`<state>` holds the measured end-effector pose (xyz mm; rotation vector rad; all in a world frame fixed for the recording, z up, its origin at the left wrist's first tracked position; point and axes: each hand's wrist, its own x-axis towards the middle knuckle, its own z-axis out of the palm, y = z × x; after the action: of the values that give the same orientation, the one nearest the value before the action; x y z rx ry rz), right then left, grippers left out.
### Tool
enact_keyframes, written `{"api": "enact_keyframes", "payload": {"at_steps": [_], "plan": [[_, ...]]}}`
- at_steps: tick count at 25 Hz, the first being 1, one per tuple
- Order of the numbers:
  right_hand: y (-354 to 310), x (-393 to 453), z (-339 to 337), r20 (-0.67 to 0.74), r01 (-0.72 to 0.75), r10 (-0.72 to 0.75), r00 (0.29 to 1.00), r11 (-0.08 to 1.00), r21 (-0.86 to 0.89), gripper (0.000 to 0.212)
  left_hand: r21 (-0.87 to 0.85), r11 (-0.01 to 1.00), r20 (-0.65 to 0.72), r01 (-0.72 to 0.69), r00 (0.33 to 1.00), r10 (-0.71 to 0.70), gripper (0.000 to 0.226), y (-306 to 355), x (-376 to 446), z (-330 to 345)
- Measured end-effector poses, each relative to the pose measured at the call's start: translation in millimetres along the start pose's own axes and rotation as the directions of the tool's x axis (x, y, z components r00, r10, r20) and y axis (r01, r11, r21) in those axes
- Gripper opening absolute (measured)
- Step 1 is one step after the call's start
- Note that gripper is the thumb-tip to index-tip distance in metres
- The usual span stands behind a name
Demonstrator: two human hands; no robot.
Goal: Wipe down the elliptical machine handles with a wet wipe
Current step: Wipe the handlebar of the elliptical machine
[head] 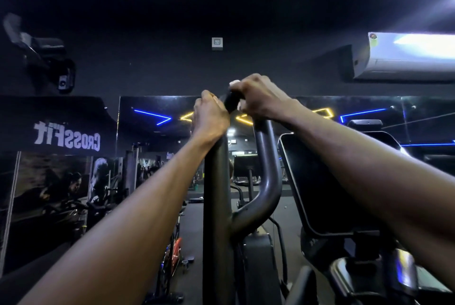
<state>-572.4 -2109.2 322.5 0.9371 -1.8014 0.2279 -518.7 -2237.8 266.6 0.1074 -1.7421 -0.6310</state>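
Observation:
A dark elliptical handle (218, 194) rises straight up in the middle of the view and branches into a curved bar (267, 169). My left hand (210, 116) grips the upright bar just below its black top end (231, 101). My right hand (258, 97) is curled over that top end and holds a white wet wipe (235, 82) against it. Only small white bits of the wipe show past my fingers.
The machine's dark console screen (320, 181) stands to the right of the handle. A mirror wall (152, 132) with neon light reflections lies ahead. An exercise bike (176, 250) stands low at the left, and an air conditioner (406, 58) hangs at the upper right.

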Motion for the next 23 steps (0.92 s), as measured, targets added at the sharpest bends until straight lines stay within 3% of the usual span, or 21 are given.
{"api": "enact_keyframes", "payload": {"at_steps": [3,8,12,18,23], "plan": [[13.4,0.8,1.2,-0.079,-0.049,0.052,0.996,0.998,0.035,0.016,0.014,1.000,-0.020,-0.026,0.999,0.027,0.023,-1.6,0.8,0.9],[29.9,5.5,-5.1,-0.101,-0.158,0.169,0.980,0.982,0.107,0.027,0.014,0.999,-0.017,-0.031,0.999,0.032,0.020,-2.2,-1.1,-0.4],[34.2,14.1,-14.8,-0.059,-0.215,0.219,0.974,0.975,0.062,0.023,0.030,0.999,-0.029,-0.038,0.999,0.038,0.025,-1.3,-4.7,-2.8],[25.4,18.8,-14.3,-0.081,-0.072,0.070,0.994,0.997,-0.015,0.026,0.038,0.999,-0.047,-0.029,0.998,0.031,0.025,-2.2,-6.4,-2.2],[38.9,-1.3,-7.9,-0.102,-0.107,0.106,0.989,0.994,-0.007,0.020,0.028,0.999,-0.054,-0.034,0.998,0.035,0.022,-2.8,-7.3,-2.8]]}}
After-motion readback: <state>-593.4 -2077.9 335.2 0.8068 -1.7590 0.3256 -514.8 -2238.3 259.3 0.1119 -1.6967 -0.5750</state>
